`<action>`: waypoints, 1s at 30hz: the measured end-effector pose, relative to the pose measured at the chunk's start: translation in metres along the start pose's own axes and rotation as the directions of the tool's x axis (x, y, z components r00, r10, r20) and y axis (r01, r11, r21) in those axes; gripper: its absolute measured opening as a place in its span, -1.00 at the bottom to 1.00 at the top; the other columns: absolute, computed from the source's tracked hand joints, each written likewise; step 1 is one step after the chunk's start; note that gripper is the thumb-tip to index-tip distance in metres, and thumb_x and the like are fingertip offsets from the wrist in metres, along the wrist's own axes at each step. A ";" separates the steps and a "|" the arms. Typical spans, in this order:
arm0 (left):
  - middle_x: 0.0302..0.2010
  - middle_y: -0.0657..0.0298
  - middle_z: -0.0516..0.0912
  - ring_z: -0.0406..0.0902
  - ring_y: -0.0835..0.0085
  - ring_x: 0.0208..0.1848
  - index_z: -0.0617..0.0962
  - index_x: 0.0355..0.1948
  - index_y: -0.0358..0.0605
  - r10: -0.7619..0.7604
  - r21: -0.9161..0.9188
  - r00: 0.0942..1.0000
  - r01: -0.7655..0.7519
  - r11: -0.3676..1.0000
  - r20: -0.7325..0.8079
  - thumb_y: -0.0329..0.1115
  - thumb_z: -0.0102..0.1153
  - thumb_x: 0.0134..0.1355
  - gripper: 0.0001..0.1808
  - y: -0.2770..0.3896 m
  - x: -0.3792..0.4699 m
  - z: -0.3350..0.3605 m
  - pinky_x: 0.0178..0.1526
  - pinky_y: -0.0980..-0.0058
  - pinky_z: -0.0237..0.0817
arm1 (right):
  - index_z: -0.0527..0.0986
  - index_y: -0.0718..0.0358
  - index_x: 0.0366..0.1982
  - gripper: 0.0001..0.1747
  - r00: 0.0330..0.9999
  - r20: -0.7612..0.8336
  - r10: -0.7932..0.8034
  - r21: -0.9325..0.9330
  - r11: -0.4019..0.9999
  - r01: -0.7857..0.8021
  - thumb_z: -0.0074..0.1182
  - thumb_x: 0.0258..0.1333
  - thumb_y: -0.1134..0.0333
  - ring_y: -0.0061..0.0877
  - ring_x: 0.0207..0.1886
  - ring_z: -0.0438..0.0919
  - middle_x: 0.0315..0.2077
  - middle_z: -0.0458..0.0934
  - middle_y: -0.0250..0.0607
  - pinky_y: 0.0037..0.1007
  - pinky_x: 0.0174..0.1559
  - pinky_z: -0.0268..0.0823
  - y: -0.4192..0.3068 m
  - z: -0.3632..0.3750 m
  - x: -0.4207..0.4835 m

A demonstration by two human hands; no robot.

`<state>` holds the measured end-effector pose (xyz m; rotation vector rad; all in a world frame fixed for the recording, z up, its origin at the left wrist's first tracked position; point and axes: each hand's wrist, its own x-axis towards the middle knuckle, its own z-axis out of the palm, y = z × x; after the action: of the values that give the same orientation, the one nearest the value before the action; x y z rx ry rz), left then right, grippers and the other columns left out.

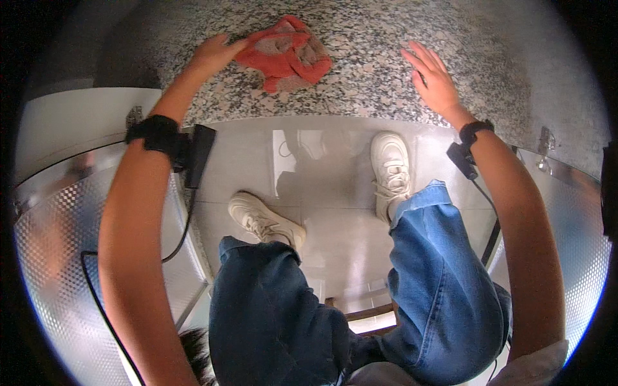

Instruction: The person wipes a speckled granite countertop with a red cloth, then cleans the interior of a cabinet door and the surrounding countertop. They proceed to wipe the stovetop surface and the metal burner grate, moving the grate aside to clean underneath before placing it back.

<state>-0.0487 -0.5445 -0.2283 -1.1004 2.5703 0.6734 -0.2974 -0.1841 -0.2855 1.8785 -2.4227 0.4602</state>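
Note:
A crumpled red cloth (309,65) with greyish patches lies on the speckled granite slab (367,91). My left hand (212,57) is at the cloth's left side, its thumb reaching the cloth's edge and spread from the other fingers. Whether the thumb presses on the fabric is hard to see. Over the right part of the slab, apart from the cloth, my right hand (432,79) has its fingers extended and holds nothing. Each wrist wears a black strap with a small black device, the left device (200,157) and the right device (462,160), both with cables.
Cabinet doors with textured metallic faces stand at both sides, the left door (63,231) and the right door (574,241). A metal hinge (544,149) shows at right. Below the slab's front edge are glossy floor tiles (333,231) and my beige shoes (392,159).

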 end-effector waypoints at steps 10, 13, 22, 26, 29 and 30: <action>0.34 0.01 -0.33 -0.49 -0.22 0.32 -0.07 0.31 0.13 0.212 0.506 0.977 -0.182 0.843 -0.002 0.35 0.09 -0.14 0.09 0.060 -0.017 0.069 0.24 -0.16 -0.36 | 0.20 -0.05 0.16 -0.50 1.000 0.007 -0.022 -0.035 0.999 0.023 -0.24 0.14 0.40 -0.38 0.27 0.06 0.21 0.10 -0.32 -0.29 0.31 -0.15 0.001 0.001 0.001; 0.31 -0.07 -0.14 -0.28 -0.18 0.31 0.10 0.27 0.06 0.262 0.477 0.960 -0.186 0.859 -0.096 0.34 0.03 -0.07 -0.04 0.012 -0.009 0.055 0.26 0.00 -0.31 | 0.19 -0.05 0.17 -0.49 1.000 0.018 -0.011 -0.055 0.998 0.012 -0.26 0.15 0.41 -0.37 0.27 0.06 0.22 0.09 -0.33 -0.28 0.30 -0.14 0.002 0.003 0.001; 0.29 -0.02 0.01 -0.12 -0.02 0.31 0.12 0.25 -0.03 0.018 0.514 0.989 0.059 0.856 -0.144 0.24 -0.03 0.05 -0.14 -0.148 -0.047 0.025 0.28 0.23 -0.18 | 0.20 0.00 0.16 -0.49 1.000 0.026 -0.002 -0.053 0.999 0.004 -0.24 0.14 0.43 -0.35 0.27 0.07 0.21 0.10 -0.27 -0.26 0.30 -0.14 0.000 -0.002 -0.003; 0.32 -0.02 -0.10 -0.33 -0.03 0.35 0.08 0.28 0.18 -0.027 0.387 0.980 0.103 0.916 -0.197 0.34 -0.10 0.02 -0.13 -0.180 -0.051 0.037 0.31 0.15 -0.38 | 0.20 -0.01 0.16 -0.50 1.000 0.011 -0.019 -0.058 0.998 0.020 -0.25 0.15 0.41 -0.35 0.27 0.06 0.21 0.10 -0.29 -0.28 0.30 -0.14 -0.003 -0.003 0.003; 0.29 -0.14 -0.10 -0.27 -0.14 0.33 0.10 0.27 0.15 0.130 0.317 0.974 -0.066 0.946 -0.184 0.22 0.06 0.00 -0.13 -0.161 -0.058 0.047 0.28 0.03 -0.28 | 0.20 -0.02 0.16 -0.50 1.000 0.016 -0.014 -0.029 0.999 0.015 -0.26 0.15 0.40 -0.35 0.27 0.06 0.21 0.10 -0.30 -0.29 0.30 -0.14 -0.004 0.001 0.002; 0.29 -0.15 -0.09 -0.26 -0.15 0.33 0.10 0.27 0.21 0.160 0.244 0.954 -0.097 0.965 -0.252 0.22 0.07 0.00 -0.15 -0.125 -0.061 0.060 0.27 -0.01 -0.29 | 0.20 -0.02 0.16 -0.50 1.000 0.013 -0.008 -0.040 0.999 0.009 -0.25 0.15 0.40 -0.35 0.27 0.07 0.21 0.10 -0.31 -0.29 0.30 -0.14 0.001 0.001 -0.001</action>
<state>0.0876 -0.5518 -0.2933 -1.0141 2.8817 0.2546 -0.2973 -0.1829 -0.2867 1.8807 -2.4122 0.3977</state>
